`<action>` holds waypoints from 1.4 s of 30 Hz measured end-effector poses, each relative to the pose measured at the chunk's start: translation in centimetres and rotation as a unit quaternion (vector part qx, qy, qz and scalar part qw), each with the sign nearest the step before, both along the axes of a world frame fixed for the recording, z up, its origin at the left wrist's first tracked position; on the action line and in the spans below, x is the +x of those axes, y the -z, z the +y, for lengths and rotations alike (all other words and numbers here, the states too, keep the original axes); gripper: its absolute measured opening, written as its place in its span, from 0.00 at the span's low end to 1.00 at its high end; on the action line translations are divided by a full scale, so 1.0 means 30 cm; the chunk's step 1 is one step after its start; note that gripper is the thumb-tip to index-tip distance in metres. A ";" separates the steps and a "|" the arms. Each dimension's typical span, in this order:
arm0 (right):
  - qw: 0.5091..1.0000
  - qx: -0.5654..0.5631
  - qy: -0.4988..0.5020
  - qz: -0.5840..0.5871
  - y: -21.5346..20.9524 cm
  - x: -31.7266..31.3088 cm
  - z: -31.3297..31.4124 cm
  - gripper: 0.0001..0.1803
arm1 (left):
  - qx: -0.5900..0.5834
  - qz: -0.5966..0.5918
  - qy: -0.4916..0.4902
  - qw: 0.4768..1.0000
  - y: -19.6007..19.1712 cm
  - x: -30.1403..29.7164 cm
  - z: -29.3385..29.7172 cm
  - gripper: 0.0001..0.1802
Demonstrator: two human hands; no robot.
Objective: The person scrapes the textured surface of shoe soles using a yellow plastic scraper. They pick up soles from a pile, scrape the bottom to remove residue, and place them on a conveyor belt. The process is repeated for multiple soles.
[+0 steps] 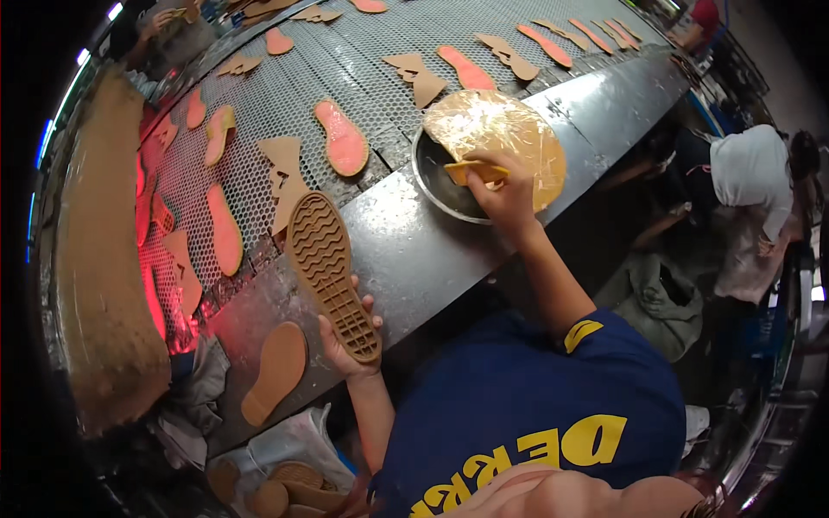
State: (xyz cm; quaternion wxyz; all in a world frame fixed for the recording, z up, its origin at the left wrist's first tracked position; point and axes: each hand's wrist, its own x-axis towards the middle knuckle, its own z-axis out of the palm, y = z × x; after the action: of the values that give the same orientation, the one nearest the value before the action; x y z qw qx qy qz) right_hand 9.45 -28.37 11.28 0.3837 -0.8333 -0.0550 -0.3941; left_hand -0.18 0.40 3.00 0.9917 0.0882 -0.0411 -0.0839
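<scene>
Left hand (345,341): fingers wrapped round the near (heel) end of a tan rubber shoe sole (331,272), clamped on it, fingertips showing past its right edge. Sole is tread side up, wavy grooves at the far end, small blocks at the near end, lying along the grey metal bench edge (406,250) and pointing far-left

Right hand (505,194): fingers closed together on a small yellow pad (475,173), pressing it into a round metal bowl (440,186). Bowl sits on the bench, far and right of the sole, well apart from it. A crinkled yellowish plastic sheet (501,134) covers most of the bowl, only the near-left part is open, and the pad sits right at that opening

Beyond the bench: perforated mesh conveyor (285,95) running left to far right, carrying orange-pink insole shapes (343,138) and tan cut-out pieces (285,177) in rows. Red glow at the near-left end of the belt

Near-left on the bench: one flat tan insole (276,371), apart from the held sole. Below that, a white bag (285,449) with more soles stacked in it

Far right: another person in a white top (751,173), bent over, hands not on any of this. Another person's hand at far top-left, too small to tell what it holds
</scene>
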 end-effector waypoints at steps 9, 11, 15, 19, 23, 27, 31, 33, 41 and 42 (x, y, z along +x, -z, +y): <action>0.991 -0.117 -0.044 0.038 0.008 -0.012 0.029 0.06 | 0.085 0.055 -0.018 0.995 -0.031 -0.009 -0.016 0.32; 0.996 -0.076 -0.043 -0.009 0.002 -0.014 0.031 0.06 | 0.083 0.064 -0.019 0.994 -0.033 -0.009 -0.017 0.33; 0.998 -0.043 -0.041 -0.027 0.003 -0.016 0.034 0.05 | 0.066 0.041 -0.023 0.997 -0.015 -0.005 -0.017 0.33; 0.968 0.192 -0.101 0.125 0.040 -0.004 0.042 0.06 | 0.047 0.028 -0.015 0.998 -0.001 -0.004 -0.012 0.33; 0.863 0.465 -0.149 0.127 0.013 0.041 0.014 0.06 | 0.029 0.040 -0.003 0.999 -0.006 -0.003 -0.014 0.32; 0.873 0.431 -0.202 0.108 -0.001 0.046 0.137 0.09 | 0.037 0.060 0.004 0.998 -0.004 -0.004 -0.009 0.32; 0.903 0.323 -0.279 0.043 0.009 0.032 0.317 0.10 | 0.059 0.060 -0.003 0.996 -0.022 -0.006 -0.006 0.32; 0.953 0.148 -0.264 0.006 0.018 0.027 0.355 0.11 | 0.062 0.070 -0.003 0.996 -0.022 -0.008 -0.008 0.32; 0.968 -0.003 -0.243 -0.055 0.035 0.041 0.463 0.16 | 0.057 0.042 0.009 0.997 -0.033 -0.006 -0.011 0.31; 0.969 -0.002 -0.240 -0.052 0.039 0.042 0.467 0.16 | 0.056 0.044 0.012 0.997 -0.033 -0.007 -0.013 0.31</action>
State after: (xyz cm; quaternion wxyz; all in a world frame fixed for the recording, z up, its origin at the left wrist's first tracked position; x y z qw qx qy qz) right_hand 10.72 -14.38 10.11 0.4621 -0.7750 -0.2741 -0.3327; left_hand -0.39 0.02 3.98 0.9850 0.1393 0.0067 -0.1014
